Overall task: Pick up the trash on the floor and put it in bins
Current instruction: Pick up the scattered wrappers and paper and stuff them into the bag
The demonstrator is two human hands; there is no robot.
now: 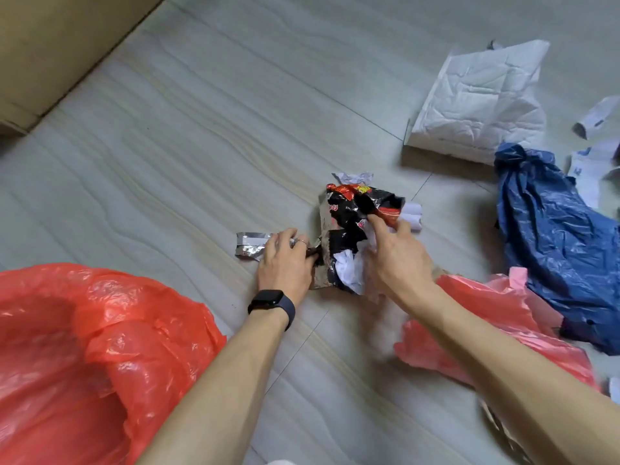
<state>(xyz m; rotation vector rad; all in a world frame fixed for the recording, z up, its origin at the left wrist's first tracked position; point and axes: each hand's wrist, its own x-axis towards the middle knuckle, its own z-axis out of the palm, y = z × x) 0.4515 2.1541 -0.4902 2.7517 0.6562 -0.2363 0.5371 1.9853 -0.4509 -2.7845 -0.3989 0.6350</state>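
Grey tiled floor (pixel 201 146): pale veined tiles that carry all the litter.
Red plastic bag (pixel 84 364): largest item, lower left, its mouth gaping upward beside the left forearm.
Cardboard box (pixel 50 45): brown wall filling the upper left corner.
Blue plastic bag (pixel 553 236): crumpled along the right edge, knotted at its far end.
White paper bag (pixel 479 95): creased, upper right, lying on a flat white box.
Second red bag (pixel 496 303): flattened under the right forearm, touching the blue plastic bag.
Snack wrapper (pixel 349 216): black and red with a silver lining, crushed on the floor at centre, between both hands.
Right hand (pixel 396 260): forefinger and thumb pinch the red edge of the snack wrapper; the other fingers are hidden.
Left hand (pixel 285 263): ringed fingers curled down over the silver foil wrapper (pixel 250 245), thumb at the snack wrapper's near edge.
Crumpled white paper (pixel 347 270): tucked against the snack wrapper's near side.
Paper roll (pixel 412 214): white, just beyond the right thumb.
Smartwatch (pixel 268 302): dark band on the left wrist.
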